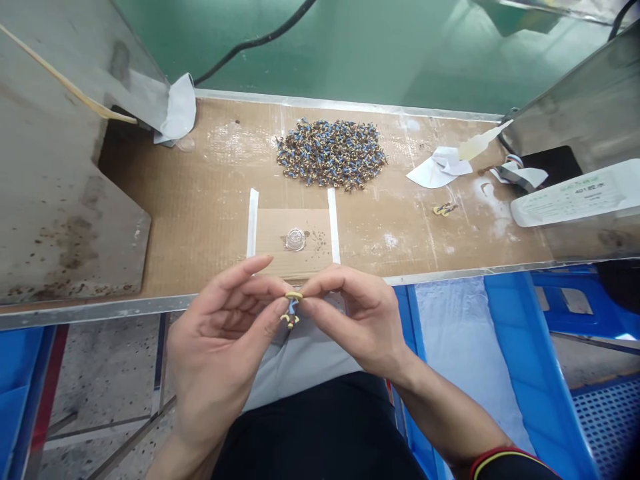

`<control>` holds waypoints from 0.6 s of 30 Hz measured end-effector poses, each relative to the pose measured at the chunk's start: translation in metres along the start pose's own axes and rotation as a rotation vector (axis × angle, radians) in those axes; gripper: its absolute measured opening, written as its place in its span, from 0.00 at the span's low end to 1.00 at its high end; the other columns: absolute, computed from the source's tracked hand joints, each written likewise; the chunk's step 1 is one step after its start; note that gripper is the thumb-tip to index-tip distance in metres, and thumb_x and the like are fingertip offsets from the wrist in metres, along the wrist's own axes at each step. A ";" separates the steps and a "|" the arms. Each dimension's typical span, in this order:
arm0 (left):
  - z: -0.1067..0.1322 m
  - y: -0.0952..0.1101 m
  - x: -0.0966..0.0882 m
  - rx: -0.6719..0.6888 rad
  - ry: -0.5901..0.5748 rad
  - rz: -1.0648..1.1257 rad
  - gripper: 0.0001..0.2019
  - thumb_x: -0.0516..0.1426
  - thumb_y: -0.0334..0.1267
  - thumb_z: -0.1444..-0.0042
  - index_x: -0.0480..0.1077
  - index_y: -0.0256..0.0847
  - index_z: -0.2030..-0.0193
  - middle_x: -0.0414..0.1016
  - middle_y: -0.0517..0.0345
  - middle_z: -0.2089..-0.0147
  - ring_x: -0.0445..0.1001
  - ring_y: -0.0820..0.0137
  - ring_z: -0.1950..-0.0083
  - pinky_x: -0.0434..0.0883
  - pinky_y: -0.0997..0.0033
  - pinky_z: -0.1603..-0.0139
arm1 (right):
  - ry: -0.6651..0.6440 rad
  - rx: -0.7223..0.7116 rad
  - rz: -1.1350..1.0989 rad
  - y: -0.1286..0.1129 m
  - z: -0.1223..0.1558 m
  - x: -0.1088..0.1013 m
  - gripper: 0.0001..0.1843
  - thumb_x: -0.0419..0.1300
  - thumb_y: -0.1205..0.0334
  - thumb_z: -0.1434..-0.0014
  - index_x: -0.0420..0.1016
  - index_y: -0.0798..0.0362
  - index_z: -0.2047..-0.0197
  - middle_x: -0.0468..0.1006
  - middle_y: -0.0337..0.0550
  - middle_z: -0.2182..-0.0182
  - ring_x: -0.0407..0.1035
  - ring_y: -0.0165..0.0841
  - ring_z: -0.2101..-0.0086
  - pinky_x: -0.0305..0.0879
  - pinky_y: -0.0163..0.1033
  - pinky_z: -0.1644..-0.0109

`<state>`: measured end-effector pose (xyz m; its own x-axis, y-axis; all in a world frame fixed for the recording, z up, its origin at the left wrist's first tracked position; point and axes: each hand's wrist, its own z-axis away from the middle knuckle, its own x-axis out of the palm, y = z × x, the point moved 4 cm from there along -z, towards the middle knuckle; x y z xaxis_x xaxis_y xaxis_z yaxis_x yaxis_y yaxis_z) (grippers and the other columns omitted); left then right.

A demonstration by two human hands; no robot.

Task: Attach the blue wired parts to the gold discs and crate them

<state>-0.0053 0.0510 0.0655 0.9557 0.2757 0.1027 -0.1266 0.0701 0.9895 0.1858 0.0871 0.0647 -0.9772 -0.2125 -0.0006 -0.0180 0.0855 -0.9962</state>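
Between the fingertips of both hands is a tiny painted figurine, blue and brown, with a yellow round base. It hangs head-down with the base uppermost, just in front of the bench edge. My left hand pinches it from the left with thumb and forefinger. From the right, the thumb and forefinger of my right hand close on the same base. Beyond the hands, a round clear disc lies on a cardboard patch with dark specks beside it. A heap of similar small figures covers the back of the bench.
White tape strips flank the patch. Right of it lie figures with yellow bases, crumpled white paper and a white glue bottle. Metal boxes stand at both ends. A blue bin sits below right.
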 end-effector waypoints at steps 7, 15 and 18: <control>-0.010 -0.016 -0.009 -0.147 -0.084 0.062 0.15 0.81 0.34 0.34 0.94 0.53 0.43 0.94 0.59 0.52 0.92 0.71 0.52 0.87 0.80 0.46 | -0.116 0.365 -0.306 0.013 -0.009 0.004 0.13 0.85 0.53 0.34 0.90 0.50 0.57 0.90 0.39 0.63 0.81 0.32 0.64 0.78 0.38 0.56; -0.018 -0.007 -0.005 0.100 -0.214 -0.085 0.13 0.78 0.33 0.30 0.95 0.55 0.44 0.92 0.58 0.49 0.89 0.70 0.52 0.85 0.78 0.48 | -0.251 0.645 -0.688 0.021 -0.015 0.017 0.23 0.85 0.46 0.36 0.81 0.51 0.62 0.78 0.32 0.76 0.67 0.27 0.78 0.69 0.31 0.74; -0.021 -0.014 -0.006 0.075 -0.196 0.000 0.11 0.79 0.33 0.32 0.95 0.54 0.47 0.94 0.57 0.48 0.91 0.68 0.50 0.87 0.76 0.46 | -0.248 0.681 -0.766 0.017 -0.015 0.022 0.23 0.86 0.47 0.38 0.80 0.50 0.63 0.77 0.31 0.75 0.67 0.26 0.78 0.69 0.31 0.76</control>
<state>-0.0149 0.0680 0.0493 0.9900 0.0833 0.1135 -0.1136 -0.0033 0.9935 0.1612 0.0985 0.0487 -0.6828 -0.1785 0.7085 -0.4141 -0.7043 -0.5766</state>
